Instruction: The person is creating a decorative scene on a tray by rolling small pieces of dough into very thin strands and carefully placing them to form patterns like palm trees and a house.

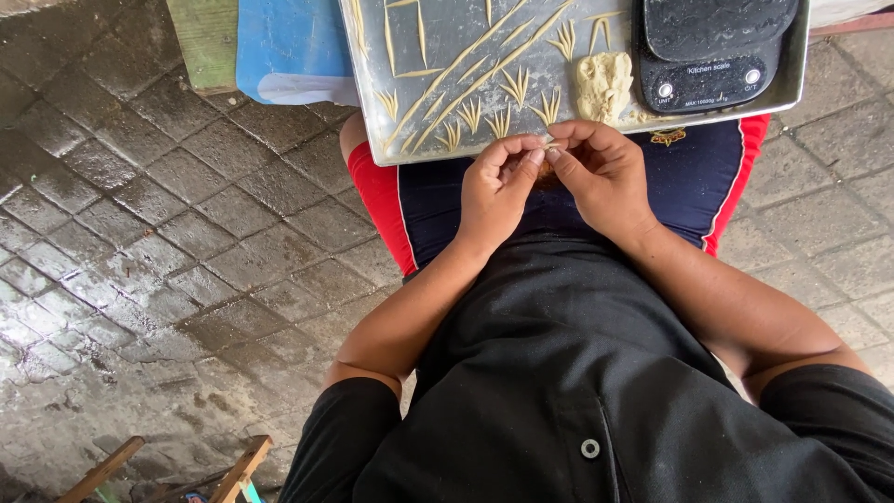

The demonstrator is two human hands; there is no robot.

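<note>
My left hand and my right hand meet at the near edge of a metal tray resting on my lap. Both pinch a small pale piece of dough between their fingertips. On the tray lie several thin dough strips and several small fan-shaped dough pieces. A lump of pale dough sits just beyond my right hand, beside a black kitchen scale.
Wet grey paving stones cover the ground all round. A blue and white object lies under the tray's left side, with a green plank beside it. Wooden legs show at the bottom left.
</note>
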